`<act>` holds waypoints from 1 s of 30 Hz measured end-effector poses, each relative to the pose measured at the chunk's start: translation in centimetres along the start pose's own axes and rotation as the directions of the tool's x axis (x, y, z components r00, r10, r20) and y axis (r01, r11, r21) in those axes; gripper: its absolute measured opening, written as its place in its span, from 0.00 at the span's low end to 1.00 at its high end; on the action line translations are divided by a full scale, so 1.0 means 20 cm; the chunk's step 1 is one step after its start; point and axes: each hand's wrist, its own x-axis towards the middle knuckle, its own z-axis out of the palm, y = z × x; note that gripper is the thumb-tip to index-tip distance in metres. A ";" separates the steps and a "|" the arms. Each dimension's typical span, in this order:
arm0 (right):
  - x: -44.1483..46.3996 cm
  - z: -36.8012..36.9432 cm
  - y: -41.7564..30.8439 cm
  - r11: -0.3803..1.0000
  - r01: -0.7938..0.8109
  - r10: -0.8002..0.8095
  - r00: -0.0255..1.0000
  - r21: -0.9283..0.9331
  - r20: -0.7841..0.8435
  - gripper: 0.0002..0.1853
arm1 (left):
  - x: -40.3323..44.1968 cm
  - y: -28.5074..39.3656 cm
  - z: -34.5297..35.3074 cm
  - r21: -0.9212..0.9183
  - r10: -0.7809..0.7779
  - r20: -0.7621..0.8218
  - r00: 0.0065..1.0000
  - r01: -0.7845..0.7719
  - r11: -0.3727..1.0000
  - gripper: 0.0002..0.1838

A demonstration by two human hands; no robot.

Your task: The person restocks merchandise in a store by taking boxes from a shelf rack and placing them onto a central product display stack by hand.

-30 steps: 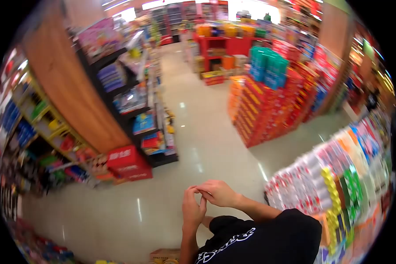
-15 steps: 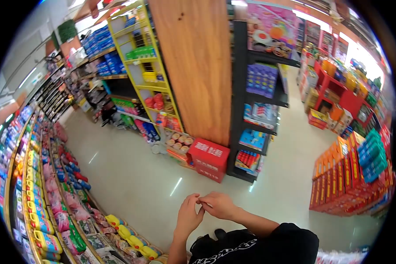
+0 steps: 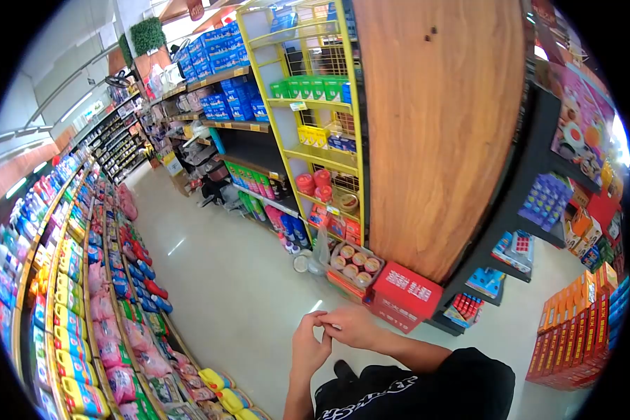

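My left hand (image 3: 309,344) and my right hand (image 3: 351,327) are raised in front of my body, above the shop floor, and their fingertips meet. The left fingers bend toward the right hand, with a small gap above the left thumb. The right fingers are curled and pressed together at the tips. No object shows at the fingertips, though anything small between them would be hidden. Beyond the hands are a red box (image 3: 407,288) on the floor and a carton of round tubs (image 3: 355,266) beside it, both apart from the hands.
Shelves of yellow bottles (image 3: 77,364) and pink packs (image 3: 105,308) curve along the left. A yellow rack (image 3: 322,150) stands beside a wooden panel (image 3: 434,140). Black shelving (image 3: 483,252) and stacked red boxes (image 3: 574,329) are on the right. An aisle (image 3: 210,280) runs toward the back left.
My view has turned left, so the rack, panel and red box sit further right and look nearer. Both hands stay together at the fingertips, in much the same pose.
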 end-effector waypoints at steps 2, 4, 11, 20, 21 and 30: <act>0.23 0.00 0.04 0.999 0.025 -0.027 0.999 -0.047 -0.046 0.05 | 0.23 -0.07 -0.07 0.011 -0.010 0.018 1.000 0.010 1.000 0.13; 0.42 0.04 0.13 0.999 0.035 -0.036 0.992 -0.012 -0.124 0.05 | 0.43 -0.16 -0.12 -0.010 0.017 0.037 0.999 -0.017 1.000 0.12; 1.06 0.07 0.41 0.993 0.025 0.002 0.973 0.112 -0.232 0.12 | 1.11 -0.54 -0.25 -0.150 0.154 0.052 0.987 -0.144 0.978 0.14; 2.07 0.04 1.02 0.960 -0.125 0.202 0.928 0.249 -0.312 0.31 | 2.29 -1.06 -0.28 -0.151 0.127 0.105 0.986 -0.110 0.982 0.27; 2.16 0.03 1.05 0.963 -0.142 0.213 0.923 0.230 -0.320 0.33 | 2.40 -1.12 -0.30 -0.116 0.148 0.111 0.983 -0.135 0.984 0.28; 2.97 -0.17 1.32 0.982 -0.137 0.185 0.843 0.131 -0.505 0.45 | 3.65 -1.19 -0.30 -0.486 0.151 0.149 0.977 -0.060 0.872 0.32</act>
